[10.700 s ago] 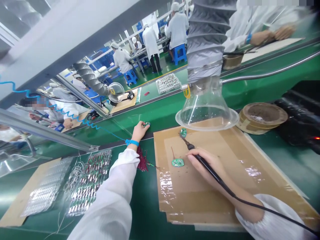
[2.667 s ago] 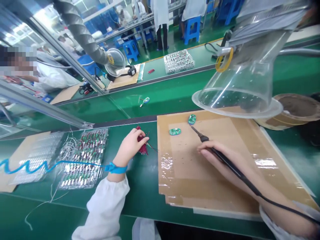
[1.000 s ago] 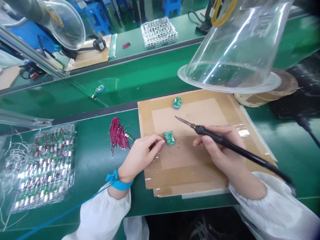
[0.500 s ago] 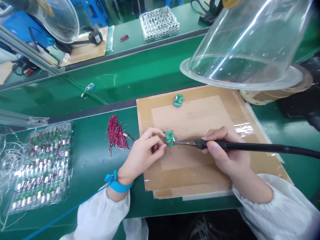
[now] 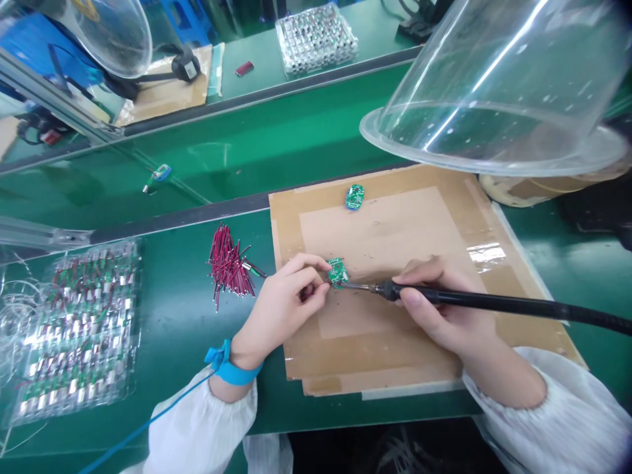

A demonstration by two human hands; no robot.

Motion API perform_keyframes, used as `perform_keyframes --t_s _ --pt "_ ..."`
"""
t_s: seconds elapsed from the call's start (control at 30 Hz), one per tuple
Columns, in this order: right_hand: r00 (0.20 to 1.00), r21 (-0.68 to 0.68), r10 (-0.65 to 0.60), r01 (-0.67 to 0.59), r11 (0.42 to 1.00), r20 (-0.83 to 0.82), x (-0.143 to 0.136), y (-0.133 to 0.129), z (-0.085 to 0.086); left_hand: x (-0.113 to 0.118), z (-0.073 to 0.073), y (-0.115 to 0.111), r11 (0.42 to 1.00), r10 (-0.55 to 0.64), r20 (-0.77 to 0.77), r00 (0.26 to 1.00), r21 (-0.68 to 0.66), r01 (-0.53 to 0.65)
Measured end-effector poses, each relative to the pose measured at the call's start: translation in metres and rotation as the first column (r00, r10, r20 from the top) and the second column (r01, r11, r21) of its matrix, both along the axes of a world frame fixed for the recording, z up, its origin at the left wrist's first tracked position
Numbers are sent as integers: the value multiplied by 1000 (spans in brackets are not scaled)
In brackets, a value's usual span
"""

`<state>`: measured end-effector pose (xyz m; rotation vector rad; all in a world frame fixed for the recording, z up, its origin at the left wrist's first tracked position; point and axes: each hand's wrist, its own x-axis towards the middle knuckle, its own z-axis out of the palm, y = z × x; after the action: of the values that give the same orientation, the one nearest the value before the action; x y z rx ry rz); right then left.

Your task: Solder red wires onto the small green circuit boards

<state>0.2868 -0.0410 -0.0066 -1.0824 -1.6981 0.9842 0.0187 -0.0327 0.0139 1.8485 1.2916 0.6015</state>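
A small green circuit board [image 5: 338,271] lies on the cardboard mat, its left edge at the fingertips of my left hand [image 5: 299,289]. That hand is closed, thumb and index finger pinching at the board's edge; something dark shows between the curled fingers, too hidden to name. A blue strap with a cord circles the left wrist. My right hand [image 5: 444,296] grips a black soldering iron [image 5: 469,300] like a pen. The iron's thin metal tip reaches the lower edge of the board, close to my left thumb. Left of that hand lies a pile of dark red wires [image 5: 230,263].
Another circuit board [image 5: 354,197] rests near the back of the cardboard mat [image 5: 395,355]. A clear plastic hood [image 5: 494,112] overhangs the back right. At left stands a clear tray [image 5: 79,329] of parts. A green partition [image 5: 276,138] crosses behind, with another tray [image 5: 316,39] beyond.
The soldering iron has moved slightly left, its tip now over the board's lower edge, and its rear end sits lower. My left hand keeps nearly the same place.
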Motion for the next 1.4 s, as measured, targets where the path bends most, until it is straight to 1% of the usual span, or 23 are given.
perform_keyframes --t_s 0.3,0.63,0.83,0.97,1.13,1.33,1.4 --pt "999 25 26 -26 999 19 0 1 1 0 0 -1 1000 10 -7 1000 -11 -10" --pt "998 73 27 -31 997 54 -1 0 1 0 -1 0 1000 8 10 1000 -8 -8" --pt "999 60 36 -38 997 35 -1 0 1 0 -1 0 1000 8 12 1000 -18 -8" --pt "1000 60 7 -7 998 -6 -2 0 1 0 -1 -1 1000 8 19 1000 -23 -8" --pt "998 63 27 -30 998 50 -2 0 0 0 -1 0 999 15 17 1000 -32 -15" --pt "998 44 39 -41 998 45 -2 1 -1 1 -2 0 999 29 20 999 -32 -28" --pt "999 38 30 -30 999 20 -1 0 -2 0 -1 0 999 27 20 999 -28 -27"
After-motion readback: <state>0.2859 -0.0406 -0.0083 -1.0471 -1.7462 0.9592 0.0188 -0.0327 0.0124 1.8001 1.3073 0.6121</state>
